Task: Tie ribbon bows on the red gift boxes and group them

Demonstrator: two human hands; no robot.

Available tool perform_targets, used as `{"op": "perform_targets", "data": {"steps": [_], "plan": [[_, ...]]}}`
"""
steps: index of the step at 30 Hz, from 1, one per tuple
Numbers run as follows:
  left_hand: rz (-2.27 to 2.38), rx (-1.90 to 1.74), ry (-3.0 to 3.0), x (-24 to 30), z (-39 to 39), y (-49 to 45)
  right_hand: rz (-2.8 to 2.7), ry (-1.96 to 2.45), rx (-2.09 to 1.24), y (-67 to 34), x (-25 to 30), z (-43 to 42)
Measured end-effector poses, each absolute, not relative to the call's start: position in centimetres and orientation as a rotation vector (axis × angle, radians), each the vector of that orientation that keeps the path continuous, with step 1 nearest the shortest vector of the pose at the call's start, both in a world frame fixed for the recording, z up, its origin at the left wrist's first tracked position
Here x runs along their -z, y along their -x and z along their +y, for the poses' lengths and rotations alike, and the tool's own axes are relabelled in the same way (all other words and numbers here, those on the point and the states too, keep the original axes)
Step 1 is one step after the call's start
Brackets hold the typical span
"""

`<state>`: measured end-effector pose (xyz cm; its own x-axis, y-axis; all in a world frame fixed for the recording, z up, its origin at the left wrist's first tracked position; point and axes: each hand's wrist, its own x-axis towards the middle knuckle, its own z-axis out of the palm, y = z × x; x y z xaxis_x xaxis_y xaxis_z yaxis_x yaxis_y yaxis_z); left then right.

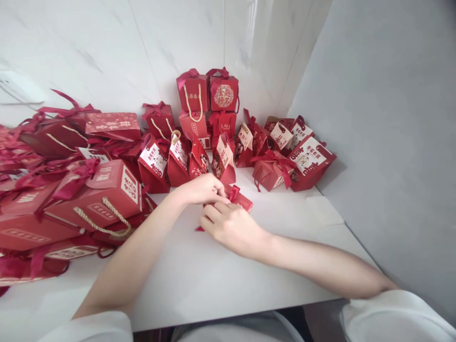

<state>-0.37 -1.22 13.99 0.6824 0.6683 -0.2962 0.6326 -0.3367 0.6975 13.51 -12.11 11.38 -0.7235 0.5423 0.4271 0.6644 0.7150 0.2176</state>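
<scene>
A small red gift box [241,198] with a dark red ribbon lies on the white table [199,275] near its middle. My left hand [201,189] is closed with its fingertips pinching the box's ribbon end. My right hand [231,227] rests against the box's near side with its fingers curled onto it. Both hands hide most of the box.
A heap of flat red boxes with gold rope handles [96,199] fills the left side. Small upright red favour boxes [185,159] line the back, with two stacked pairs [208,102] against the marble wall. More ribboned boxes [295,156] stand at the right, near a grey wall.
</scene>
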Motion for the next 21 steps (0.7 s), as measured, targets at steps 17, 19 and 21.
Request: {"op": "perform_targets", "data": {"steps": [17, 19, 21], "plan": [[0.989, 0.006, -2.031, -14.7, -1.3, 0.5, -2.235, 0.697, 0.394, -21.6, -8.4, -14.4], [0.981, 0.027, -1.992, -15.2, -1.4, 0.7, -2.256, 0.676, 0.333, -21.4, -7.9, -14.4], [1.005, 0.049, -1.978, -15.5, -1.6, 0.7, -2.275, 0.637, 0.278, -21.3, -7.5, -14.4]]}}
